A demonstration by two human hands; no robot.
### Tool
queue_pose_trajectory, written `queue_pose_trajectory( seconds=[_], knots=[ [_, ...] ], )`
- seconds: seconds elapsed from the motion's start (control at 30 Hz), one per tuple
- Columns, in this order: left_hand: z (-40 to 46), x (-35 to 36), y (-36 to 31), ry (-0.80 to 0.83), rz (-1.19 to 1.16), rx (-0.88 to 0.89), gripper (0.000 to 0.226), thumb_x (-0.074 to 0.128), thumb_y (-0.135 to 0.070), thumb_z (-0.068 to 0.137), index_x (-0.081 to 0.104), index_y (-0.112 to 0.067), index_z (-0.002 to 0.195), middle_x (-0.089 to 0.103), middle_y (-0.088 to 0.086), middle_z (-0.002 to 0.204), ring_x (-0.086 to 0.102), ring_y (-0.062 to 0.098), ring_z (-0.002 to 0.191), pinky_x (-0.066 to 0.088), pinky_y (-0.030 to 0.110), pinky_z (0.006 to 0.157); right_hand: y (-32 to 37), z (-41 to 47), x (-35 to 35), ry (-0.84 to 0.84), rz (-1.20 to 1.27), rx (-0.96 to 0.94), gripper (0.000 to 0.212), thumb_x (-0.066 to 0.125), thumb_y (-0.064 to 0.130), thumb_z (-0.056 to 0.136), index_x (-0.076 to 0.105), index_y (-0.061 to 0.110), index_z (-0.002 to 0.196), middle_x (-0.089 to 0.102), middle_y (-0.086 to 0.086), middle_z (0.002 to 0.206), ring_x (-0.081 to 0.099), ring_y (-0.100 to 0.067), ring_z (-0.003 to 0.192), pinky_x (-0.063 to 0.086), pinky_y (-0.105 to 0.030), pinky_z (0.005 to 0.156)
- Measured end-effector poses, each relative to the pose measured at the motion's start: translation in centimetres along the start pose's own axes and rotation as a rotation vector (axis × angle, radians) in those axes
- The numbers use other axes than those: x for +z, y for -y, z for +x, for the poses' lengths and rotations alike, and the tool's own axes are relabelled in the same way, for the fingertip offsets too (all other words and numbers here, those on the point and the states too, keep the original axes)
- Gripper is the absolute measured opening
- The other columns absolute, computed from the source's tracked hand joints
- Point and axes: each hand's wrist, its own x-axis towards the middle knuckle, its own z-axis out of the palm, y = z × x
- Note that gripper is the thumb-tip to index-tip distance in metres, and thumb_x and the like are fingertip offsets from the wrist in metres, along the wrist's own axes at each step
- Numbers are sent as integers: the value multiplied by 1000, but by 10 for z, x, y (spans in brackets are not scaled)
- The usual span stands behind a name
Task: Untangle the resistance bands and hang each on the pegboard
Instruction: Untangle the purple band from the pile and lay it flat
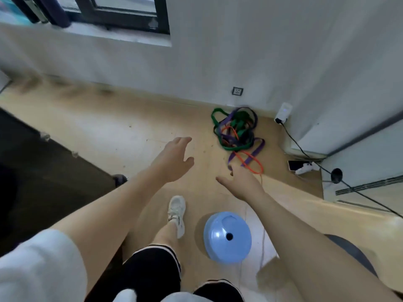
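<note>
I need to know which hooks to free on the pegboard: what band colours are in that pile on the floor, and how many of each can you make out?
Green band: 1 at least
Purple band: 1 at least
Orange band: 1
Total: 3 colours; the tangle hides whether any colour is more than 1 band.

The right hand (242, 182) covers the near end of the purple band (257, 149), and the strands' crossings in the tangled bands (235, 129) blur together.
</note>
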Motion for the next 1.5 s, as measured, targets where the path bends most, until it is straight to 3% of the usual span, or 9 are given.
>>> queue_pose_trajectory(
  seconds=[0.23,0.47,0.63,0.87,1.03,1.2,1.37,1.43,1.5],
  knots=[
    [182,-68,16,97,39,-10,57,50,-19,93,27,-11,145,33,5,149,30,22,137,28,33,110,33,164,-67,54,-46,88,62,48,54,88,37,17,136,50,-5,135,49,-26,120,43,-35,87],
    [311,-61,25,97,-72,-47,56,51,-17,92,30,-9,143,38,7,145,36,24,133,29,32,108,14,301,-103,106,-37,106,58,50,48,89,41,13,135,53,-8,130,51,-26,116,47,-39,91],
    [428,20,61,70,-176,-154,54,48,-17,93,30,-9,143,37,5,146,35,21,133,27,28,105,-32,439,-77,152,-40,91,53,47,37,93,37,15,139,47,-7,137,48,-25,122,43,-38,96],
    [577,218,144,126,-220,-306,55,49,-18,92,29,-10,143,36,6,147,36,22,134,31,33,107,-177,619,44,162,-30,103,41,41,28,98,44,14,136,49,-10,135,48,-26,122,40,-38,102],
    [636,316,201,120,-190,-329,55,49,-17,92,30,-9,143,37,7,147,34,22,135,28,32,107,-237,714,119,95,-78,19,41,33,21,100,40,13,140,42,-8,144,38,-27,131,32,-38,109],
    [664,364,236,90,-189,-319,55,50,-18,91,31,-11,142,40,8,145,38,24,133,32,36,109,-266,765,162,97,-272,-14,42,30,21,101,35,19,143,45,-5,142,34,-27,130,36,-39,102],
    [662,382,254,66,-165,-311,54,50,-17,91,33,-10,141,40,9,144,38,24,132,31,36,109,-264,769,182,-3,-594,-114,28,41,25,98,53,15,121,59,-7,118,44,-29,112,35,-38,90],
    [658,383,256,51,-185,-284,53,51,-17,91,34,-10,140,40,9,143,38,24,132,31,36,109,-259,764,188,-22,-599,-178,22,44,24,97,57,12,109,58,-8,111,45,-30,108,35,-37,87],
    [650,382,257,20,-224,-257,52,51,-16,91,35,-9,140,41,9,142,39,24,131,31,37,109,-256,756,191,-56,-412,-204,21,44,23,96,58,8,102,58,-11,105,48,-31,104,38,-39,84]
  ],
)
